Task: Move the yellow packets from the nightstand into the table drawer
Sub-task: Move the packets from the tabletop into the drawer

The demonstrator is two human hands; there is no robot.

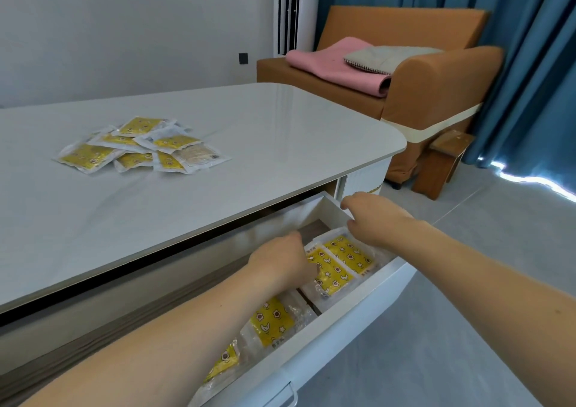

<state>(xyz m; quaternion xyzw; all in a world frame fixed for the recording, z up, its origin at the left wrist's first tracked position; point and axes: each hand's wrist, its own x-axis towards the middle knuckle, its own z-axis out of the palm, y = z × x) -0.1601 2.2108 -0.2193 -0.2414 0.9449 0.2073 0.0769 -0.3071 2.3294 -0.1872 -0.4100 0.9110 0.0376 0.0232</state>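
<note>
Packets (pixel 141 144) of yellow lay in a loose heap toward the far left part of the bench (pixel 249 157), overlapping one another and well back from its near edge. Below that edge the drawer (pixel 352 313) stood pulled out, with more yellow packets lying flat along its floor, one near the left end (pixel 271 321) and a pair side by side at the right end (pixel 339 263).

The left hand (pixel 280 261) reached down into the drawer, resting on the left of that pair; its fingers were hidden behind the hand, so I could not tell whether they gripped or only pressed. The right hand (pixel 374 216) hovered at the drawer's right back corner, fingers loosely curled and apart, holding nothing that showed.

The step in hand looked like settling packets into the drawer. Next, by my judgement, the hands would need to lift clear of the overhanging bench edge and reach back for the heap. The drawer's middle seemed to offer room, and the bench around the heap lay bare.
</note>
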